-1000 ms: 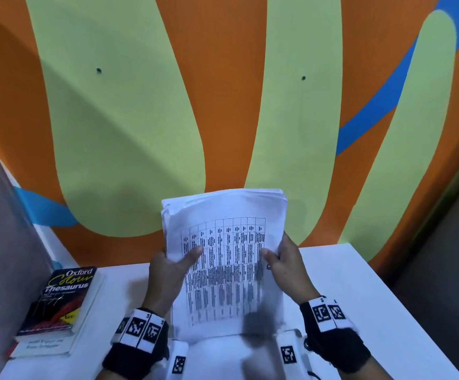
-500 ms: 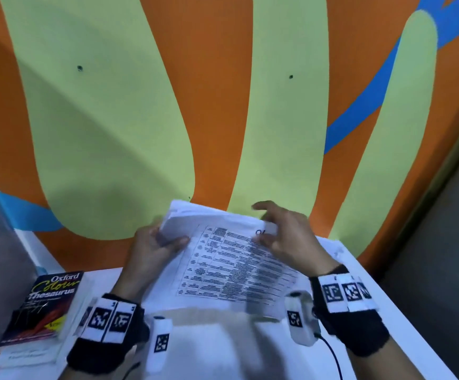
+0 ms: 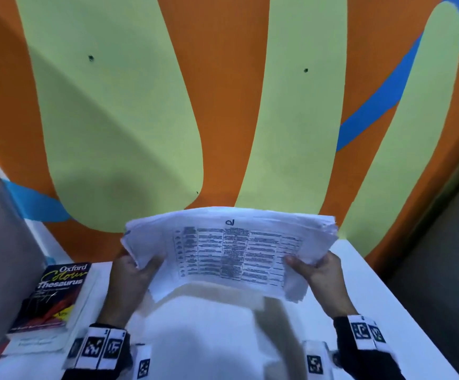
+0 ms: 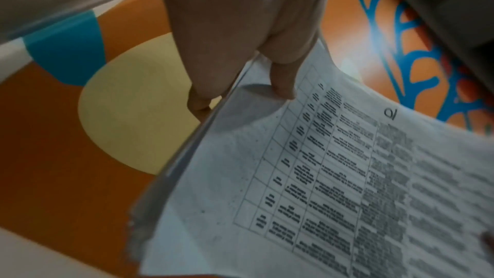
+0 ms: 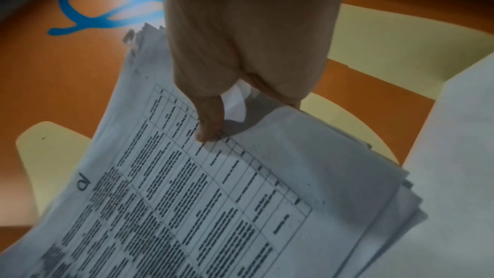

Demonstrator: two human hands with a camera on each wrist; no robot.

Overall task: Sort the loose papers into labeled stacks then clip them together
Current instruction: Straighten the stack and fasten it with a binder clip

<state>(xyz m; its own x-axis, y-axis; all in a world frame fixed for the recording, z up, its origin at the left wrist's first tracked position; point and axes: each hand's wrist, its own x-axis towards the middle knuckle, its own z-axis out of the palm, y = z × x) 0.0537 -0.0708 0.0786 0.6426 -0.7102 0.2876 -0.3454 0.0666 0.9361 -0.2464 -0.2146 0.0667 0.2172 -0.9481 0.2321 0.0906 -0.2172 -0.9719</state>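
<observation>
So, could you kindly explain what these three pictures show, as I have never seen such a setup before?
There is no machine here: a person works with bare hands and wears three cameras. The wide picture comes from the head, looking down at a white table against a painted wall. The other two come from the wrists, each looking along one hand.

The left hand and right hand each grip one side of a stack of papers, thumbs on top, held above the table. The top sheet bears a printed grid of text. At the left lies an Oxford thesaurus on another book. The black bands with square patterns are the wrist mounts.
</observation>
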